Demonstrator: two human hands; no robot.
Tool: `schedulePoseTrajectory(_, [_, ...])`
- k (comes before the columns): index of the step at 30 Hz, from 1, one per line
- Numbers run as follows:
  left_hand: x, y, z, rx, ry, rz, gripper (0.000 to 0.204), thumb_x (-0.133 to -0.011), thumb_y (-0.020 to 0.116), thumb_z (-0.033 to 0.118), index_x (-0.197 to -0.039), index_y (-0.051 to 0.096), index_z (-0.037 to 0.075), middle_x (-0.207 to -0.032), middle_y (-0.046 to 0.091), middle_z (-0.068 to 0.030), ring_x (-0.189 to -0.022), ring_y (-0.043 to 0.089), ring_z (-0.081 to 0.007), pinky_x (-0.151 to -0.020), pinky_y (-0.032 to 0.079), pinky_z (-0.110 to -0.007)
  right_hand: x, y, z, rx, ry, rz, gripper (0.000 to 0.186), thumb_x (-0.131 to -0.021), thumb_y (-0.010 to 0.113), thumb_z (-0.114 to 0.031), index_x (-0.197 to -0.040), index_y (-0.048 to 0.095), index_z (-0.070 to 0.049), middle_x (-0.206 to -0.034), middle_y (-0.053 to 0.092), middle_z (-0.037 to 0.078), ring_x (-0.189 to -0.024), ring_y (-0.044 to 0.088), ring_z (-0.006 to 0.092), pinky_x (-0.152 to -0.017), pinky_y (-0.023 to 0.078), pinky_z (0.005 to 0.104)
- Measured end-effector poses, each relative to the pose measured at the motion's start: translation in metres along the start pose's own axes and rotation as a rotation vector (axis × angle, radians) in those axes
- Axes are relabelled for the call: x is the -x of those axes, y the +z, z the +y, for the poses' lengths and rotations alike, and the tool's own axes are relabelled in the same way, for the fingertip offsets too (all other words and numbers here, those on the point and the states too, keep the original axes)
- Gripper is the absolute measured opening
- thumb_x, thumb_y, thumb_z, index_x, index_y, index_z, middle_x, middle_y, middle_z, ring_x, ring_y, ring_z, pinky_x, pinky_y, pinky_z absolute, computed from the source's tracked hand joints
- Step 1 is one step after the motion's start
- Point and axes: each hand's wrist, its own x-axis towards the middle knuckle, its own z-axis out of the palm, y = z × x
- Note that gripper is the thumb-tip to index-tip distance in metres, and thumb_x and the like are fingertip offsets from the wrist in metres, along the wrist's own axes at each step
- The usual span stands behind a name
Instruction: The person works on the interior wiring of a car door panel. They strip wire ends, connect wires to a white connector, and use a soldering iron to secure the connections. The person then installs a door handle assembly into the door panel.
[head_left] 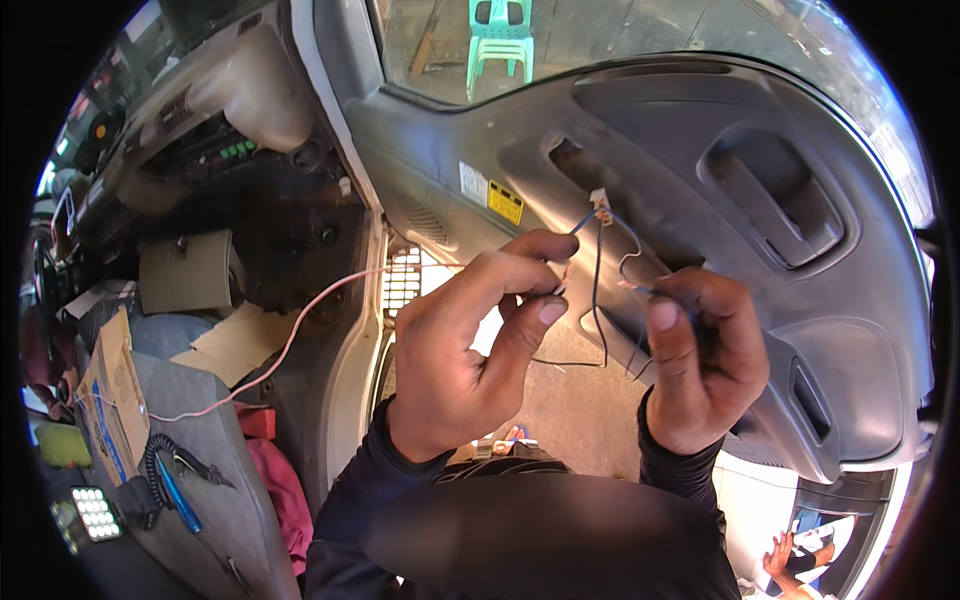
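Observation:
My left hand [465, 345] pinches thin wire, with a short bare copper end [565, 278] showing between thumb and fingertips. My right hand [705, 365], to its right, pinches another wire with a stripped end [627, 284] pointing toward the left hand; the two hands are apart. Just above them a small white connector [600, 200] with several wires hangs at an opening in the grey door panel [650, 140]. A dark wire [598, 320] loops down between my hands. A long pink wire [310, 305] runs from my left hand's area across to the seat.
The dashboard [240, 100] is at upper left. The seat [200, 380] at left bears cardboard [125, 400], a blue-handled tool [180, 500], an LED light [95, 512] and red cloth [275, 480]. Stacked green chairs [500, 50] stand beyond the window. Another person's hand [778, 560] shows at lower right.

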Motion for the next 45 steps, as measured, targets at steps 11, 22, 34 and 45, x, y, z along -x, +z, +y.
schedulePoseTrajectory(11, [0.0,0.004,0.006,-0.022,0.001,0.003,0.016,-0.096,0.071,0.002,-0.106,0.063,-0.008,-0.13,0.067,-0.0275,-0.121,0.064,-0.0244,-0.098,0.051,-0.034,-0.015,-0.002,-0.016,0.262,-0.142,-0.05,0.019,-0.08,0.077,0.006,-0.096,0.071,-0.003,-0.076,0.06,0.005,-0.058,0.053,0.0125,-0.053,0.042,0.0283])
schedulePoseTrajectory(22, [0.004,0.006,0.004,-0.13,0.034,0.044,0.011,-0.093,0.071,0.0,-0.101,0.066,-0.005,-0.124,0.073,-0.0193,-0.081,0.067,-0.013,-0.075,0.055,-0.028,-0.009,0.0,-0.011,0.313,-0.089,-0.076,0.018,-0.08,0.075,0.005,-0.096,0.071,-0.003,-0.074,0.059,0.007,-0.057,0.053,0.0178,-0.054,0.042,0.0299])
schedulePoseTrajectory(34, [0.0,0.007,0.005,-0.099,0.107,0.044,0.013,-0.093,0.074,0.003,-0.102,0.067,-0.003,-0.125,0.072,-0.0211,-0.079,0.07,-0.0155,-0.073,0.056,-0.028,-0.009,0.003,-0.02,0.23,-0.102,-0.048,0.017,-0.083,0.076,0.004,-0.097,0.07,-0.003,-0.076,0.059,0.006,-0.059,0.055,0.0147,-0.054,0.044,0.0288])
schedulePoseTrajectory(45, [-0.001,0.003,0.006,-0.071,0.042,0.019,0.016,-0.093,0.075,0.003,-0.103,0.067,-0.007,-0.125,0.071,-0.0249,-0.106,0.069,-0.0196,-0.085,0.056,-0.03,-0.008,0.005,-0.015,0.307,-0.121,-0.047,0.016,-0.084,0.076,0.004,-0.097,0.07,-0.003,-0.077,0.06,0.007,-0.059,0.053,0.0145,-0.054,0.044,0.0287])
